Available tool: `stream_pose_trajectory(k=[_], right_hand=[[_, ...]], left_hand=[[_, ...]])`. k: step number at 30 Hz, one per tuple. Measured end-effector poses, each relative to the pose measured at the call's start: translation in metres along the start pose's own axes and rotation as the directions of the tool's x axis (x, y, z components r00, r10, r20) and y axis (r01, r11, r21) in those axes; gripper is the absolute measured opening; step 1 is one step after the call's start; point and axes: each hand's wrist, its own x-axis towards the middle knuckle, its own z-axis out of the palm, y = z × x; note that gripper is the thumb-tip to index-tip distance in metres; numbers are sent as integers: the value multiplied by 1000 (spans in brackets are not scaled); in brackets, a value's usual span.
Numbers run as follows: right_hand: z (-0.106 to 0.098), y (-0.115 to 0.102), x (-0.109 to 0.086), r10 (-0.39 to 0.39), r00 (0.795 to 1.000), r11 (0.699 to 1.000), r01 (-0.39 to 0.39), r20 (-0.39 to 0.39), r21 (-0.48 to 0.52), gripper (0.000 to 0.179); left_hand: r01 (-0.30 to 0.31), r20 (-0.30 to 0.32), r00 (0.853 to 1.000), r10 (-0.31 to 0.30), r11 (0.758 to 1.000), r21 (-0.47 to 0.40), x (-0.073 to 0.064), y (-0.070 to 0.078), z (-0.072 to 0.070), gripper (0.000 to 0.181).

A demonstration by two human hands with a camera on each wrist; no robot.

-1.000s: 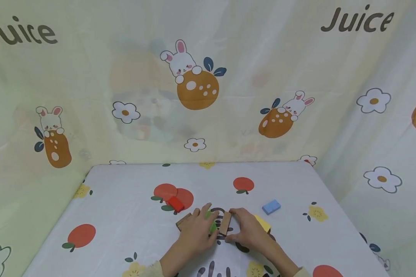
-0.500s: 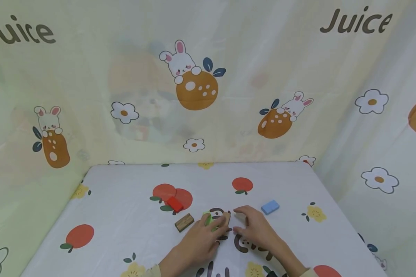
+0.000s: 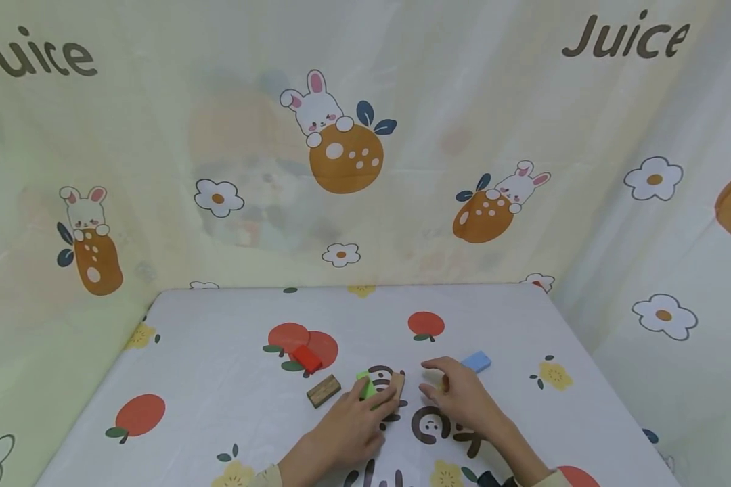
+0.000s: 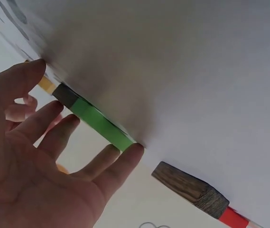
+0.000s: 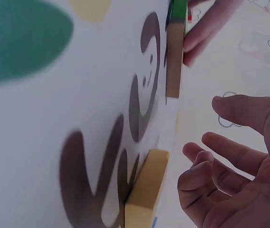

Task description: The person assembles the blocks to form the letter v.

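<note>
My left hand (image 3: 350, 419) lies with its fingers over a green block (image 3: 365, 383) and a light wooden block (image 3: 399, 383) on the table. In the left wrist view its fingertips touch the long edge of the green block (image 4: 99, 123), fingers extended. The right wrist view shows the wooden block (image 5: 174, 59) end to end with the green one. My right hand (image 3: 463, 396) hovers to the right, fingers loosely bent and holding nothing. A yellow block (image 5: 146, 190) is near it, mostly hidden behind that hand in the head view.
A brown wood-grain block (image 3: 324, 391) lies left of the left hand, with a red block (image 3: 307, 358) behind it. Beyond the right hand is a blue block (image 3: 478, 361). A small black object (image 3: 489, 479) shows at the front edge by the right forearm.
My right hand has let go of the light wooden block and moved right, toward the yellow and blue blocks. My left hand has shifted right, uncovering the brown block and reaching onto the light wooden one.
</note>
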Motion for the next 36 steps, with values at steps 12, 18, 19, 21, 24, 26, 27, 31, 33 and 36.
stream_pose_trajectory(k=[12,18,19,21,24,26,27,31,33,36], right_hand=[[-15,12,4,14,1000,1000,-14,-9,8,40],[-19,21,6,21,998,999,-23,-57,-33,43],[-20,22,6,22,998,999,-25,-67,-45,43],[-21,25,7,34,996,997,-40,-81,-67,43],[-24,29,8,66,994,994,-74,-90,-86,43],[-25,32,9,87,992,991,-95,-94,-93,44],[-26,33,10,90,991,991,-99,-97,-94,44],[-29,38,11,94,988,989,-107,-119,-106,47],[-30,42,11,100,986,988,-114,-131,-107,47],[-34,47,11,117,983,986,-131,-141,-100,47]], left_hand=[[47,33,998,-45,998,-46,-1,0,-1,63],[44,42,998,-42,997,-58,-1,-2,0,64],[43,42,998,-40,997,-60,-1,-2,0,64],[39,36,999,-36,997,-66,-1,-2,0,64],[34,27,999,-32,997,-70,-1,-2,0,63],[33,25,999,-31,997,-70,-1,-2,0,63],[35,28,999,-33,997,-71,-1,-2,0,63],[37,32,999,-34,997,-69,0,-2,0,64],[38,36,999,-36,997,-71,0,-1,-1,64],[34,34,999,-32,997,-62,1,0,-3,63]])
